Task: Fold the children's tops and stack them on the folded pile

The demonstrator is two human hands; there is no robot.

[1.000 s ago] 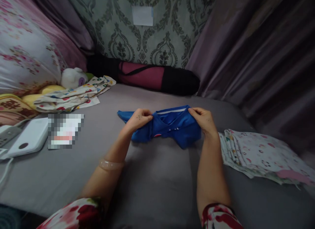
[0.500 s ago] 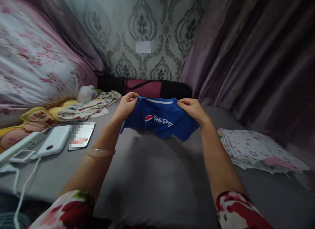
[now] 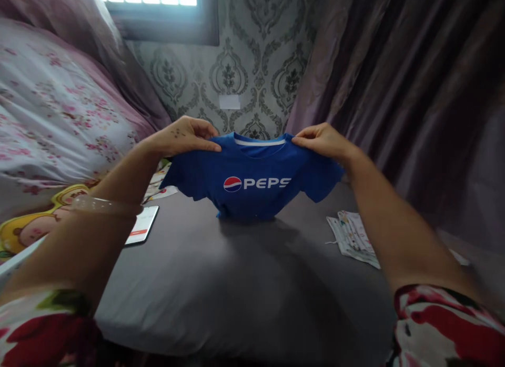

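A blue T-shirt [image 3: 256, 169] with a round red, white and blue logo and white letters hangs upright, its front towards me. My left hand [image 3: 189, 135] pinches its left shoulder between thumb and fingers. Beside the collar on the right, my right hand [image 3: 321, 140] grips the other shoulder. The shirt's lower edge reaches down to the grey sheet [image 3: 221, 283]. Both sleeves droop outside my hands.
Folded printed cloth [image 3: 353, 235] lies at the right, partly behind my right forearm. On the left are a phone [image 3: 144, 225], a yellow cartoon cushion [image 3: 35, 225] and more printed cloth [image 3: 160, 185]. Curtains hang on both sides, with a patterned wall behind.
Both hands have risen and moved apart, lifting the shirt so that more of its front and both sleeves show. The view has tilted up, and a window now shows at the top.
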